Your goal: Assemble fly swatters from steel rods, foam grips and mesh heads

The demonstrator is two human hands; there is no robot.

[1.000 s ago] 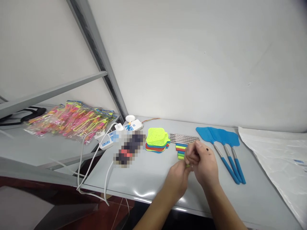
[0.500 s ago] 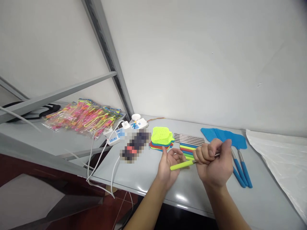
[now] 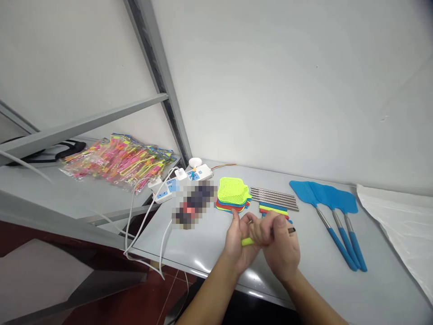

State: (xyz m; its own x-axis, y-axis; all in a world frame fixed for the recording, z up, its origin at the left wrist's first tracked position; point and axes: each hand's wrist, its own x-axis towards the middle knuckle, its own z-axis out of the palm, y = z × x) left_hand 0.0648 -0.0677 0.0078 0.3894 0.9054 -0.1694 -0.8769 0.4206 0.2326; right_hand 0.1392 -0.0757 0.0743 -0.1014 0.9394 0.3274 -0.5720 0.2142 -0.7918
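In my right hand (image 3: 280, 246), fingers closed, is a fly swatter handle made of a metal rod with a lime-green grip (image 3: 248, 242). The rod's tip pokes out past the thumb. My left hand (image 3: 239, 239) has its palm against the end of the green grip, fingers curled round it and thumb up; the two hands touch. Behind them lie a stack of mesh swatter heads (image 3: 233, 190), lime on top, several metal rods (image 3: 274, 198) side by side, and coloured grips (image 3: 273, 208) partly hidden by my right hand. Three blue fly swatters (image 3: 341, 225) lie fanned out at the right.
White power strips (image 3: 165, 192) with cables and a pixelated dark object (image 3: 194, 205) lie left on the grey table (image 3: 203, 243). Bagged colourful items (image 3: 122, 162) cover the shelf beyond a metal post (image 3: 158, 67). White sheeting (image 3: 392, 225) is at the far right.
My right hand has moved left along the handle to meet my left hand, covering most of the green grip. The left fingers have curled in more. The view has shifted slightly.
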